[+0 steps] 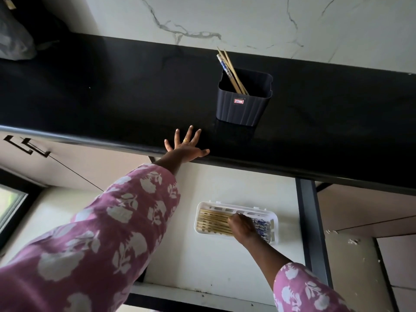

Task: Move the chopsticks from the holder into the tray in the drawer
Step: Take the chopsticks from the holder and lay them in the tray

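The left hand lies flat on the front edge of the black counter. Its fingers are spread wide and straight, and it holds nothing. There is a ring on one finger.

A dark holder stands on the counter, near that hand and a bit to the right. A few chopsticks stick up out of it, leaning to the back left. Two are plain wood and one has a blue and white end.

Below the counter the drawer is pulled open. A white tray sits on the drawer floor. A row of chopsticks lies flat in it, side by side (the wooden ends point left, the blue and white ends point right).

The right hand is down in the tray, on top of the row. Its fingers bend down toward the sticks, but the hand is blurry, so I cannot tell if it grips any.

Both arms wear pink sleeves with white flowers.
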